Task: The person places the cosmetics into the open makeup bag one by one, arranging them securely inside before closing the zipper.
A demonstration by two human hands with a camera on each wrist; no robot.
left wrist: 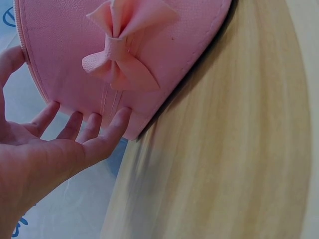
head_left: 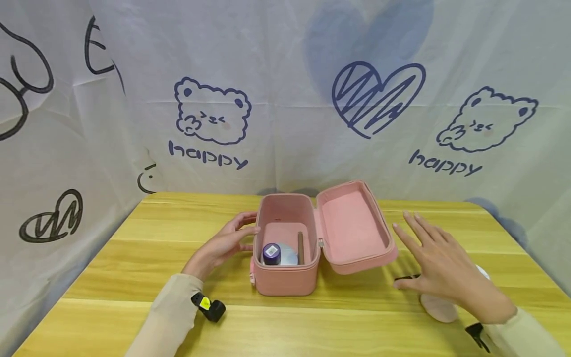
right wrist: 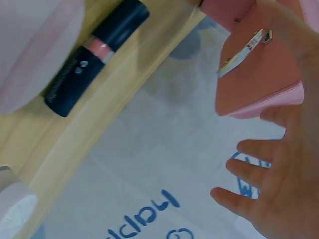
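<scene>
While the pink case stands open near the middle of the wooden table, the left hand rests against its left end wall with fingers only gently bent, the fingertips touching the pink leather just below a pink bow sewn on that side; nothing is clasped in it. Inside the case, toward the near wall, stand a small jar with a dark purple lid and, just beside it on the right, a round silvery compact; a slim brown stick lies along the right inner wall. Hinged back to the right, the lid of the case tilts up off the table, showing its pink lining. To the right of that lid the right hand hovers flat and spread, palm down, fingers straight and apart, grasping nothing. Under it on the table lies a black lipstick tube with a pink band in its middle, only its dark tip showing past the thumb from the head view. Close by, at the near right, sits a pale pink round puff, partly hidden by the wrist. A white cloth backdrop printed with blue bears, hearts and the word "happy" hangs behind the table.
</scene>
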